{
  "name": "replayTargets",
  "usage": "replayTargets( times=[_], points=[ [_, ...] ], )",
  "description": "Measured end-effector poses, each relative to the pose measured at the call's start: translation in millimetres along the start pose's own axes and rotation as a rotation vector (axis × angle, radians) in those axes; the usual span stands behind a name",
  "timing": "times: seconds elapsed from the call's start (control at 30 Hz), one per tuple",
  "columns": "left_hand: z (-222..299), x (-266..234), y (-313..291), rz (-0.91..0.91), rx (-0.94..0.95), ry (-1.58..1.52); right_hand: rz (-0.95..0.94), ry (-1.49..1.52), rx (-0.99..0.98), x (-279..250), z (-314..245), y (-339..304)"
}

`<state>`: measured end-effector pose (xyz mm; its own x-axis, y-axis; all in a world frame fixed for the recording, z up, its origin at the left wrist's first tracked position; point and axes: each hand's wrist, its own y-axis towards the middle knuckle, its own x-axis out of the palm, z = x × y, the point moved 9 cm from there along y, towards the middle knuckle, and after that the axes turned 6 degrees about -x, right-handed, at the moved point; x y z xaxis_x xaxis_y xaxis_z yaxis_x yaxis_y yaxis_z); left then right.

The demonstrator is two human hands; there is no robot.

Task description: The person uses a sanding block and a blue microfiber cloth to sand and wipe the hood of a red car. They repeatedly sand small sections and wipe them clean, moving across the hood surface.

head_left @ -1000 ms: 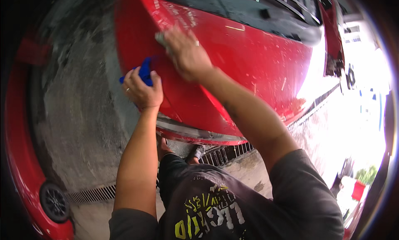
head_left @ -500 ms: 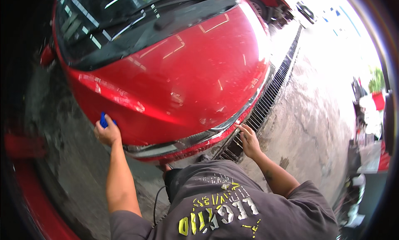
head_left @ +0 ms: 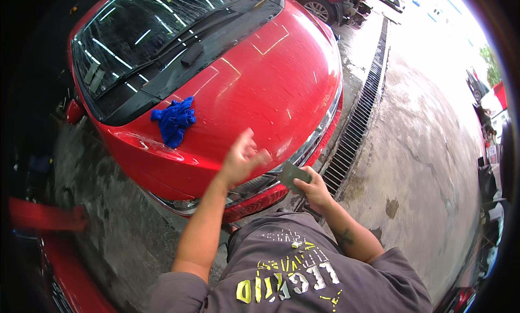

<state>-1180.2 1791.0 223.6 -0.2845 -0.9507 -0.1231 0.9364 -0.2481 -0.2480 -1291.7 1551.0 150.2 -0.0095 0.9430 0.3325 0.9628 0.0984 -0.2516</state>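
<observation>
Hands first: the right hand (head_left: 315, 191) now grips a grey card (head_left: 293, 175) at the bumper (head_left: 260, 200), where half a second ago it was bare. At eleven o'clock the left hand (head_left: 241, 160) hovers loose and empty; its blue cloth (head_left: 173, 121) now lies on the hood (head_left: 271, 85).

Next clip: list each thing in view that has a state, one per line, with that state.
Red car hood: shut, wet with droplets.
Blue cloth: crumpled, lying loose on the hood near the windscreen, in neither hand.
Windscreen wipers: down against the glass.
Left hand: empty, fingers loosely curled, raised over the hood's front edge.
Right hand: gripping a small flat grey card at the front bumper.
Floor drain grate: in place, wet concrete around it.
</observation>
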Motion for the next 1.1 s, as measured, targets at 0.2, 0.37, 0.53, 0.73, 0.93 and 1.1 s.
replayTargets(
  times=[0.2,0.37,0.53,0.73,0.93,1.1],
  points=[
    [-98.9,0.0,-88.2,0.144,-0.297,-0.336,-0.48,-0.419,0.074,89.4,9.1,36.9],
    [-113.8,-89.4,-162.5,0.497,-0.195,-0.531,-0.666,-0.334,0.085,158.0,6.7,79.3],
    [-159.0,-166.0,-248.3,0.886,-0.207,-0.89,-0.557,-0.925,-0.806,290.9,-85.6,167.9],
    [-170.2,-209.8,-255.6,1.277,-0.052,-0.766,-0.633,-1.692,-1.198,444.2,-78.6,219.5],
    [-126.5,-221.9,-208.4,1.616,-0.001,0.248,-0.858,-1.577,-1.543,481.8,-2.0,238.7],
    [-113.0,-212.2,-139.4,1.566,0.02,0.471,-0.785,-1.253,-1.315,577.0,5.7,211.9]
  ],
)
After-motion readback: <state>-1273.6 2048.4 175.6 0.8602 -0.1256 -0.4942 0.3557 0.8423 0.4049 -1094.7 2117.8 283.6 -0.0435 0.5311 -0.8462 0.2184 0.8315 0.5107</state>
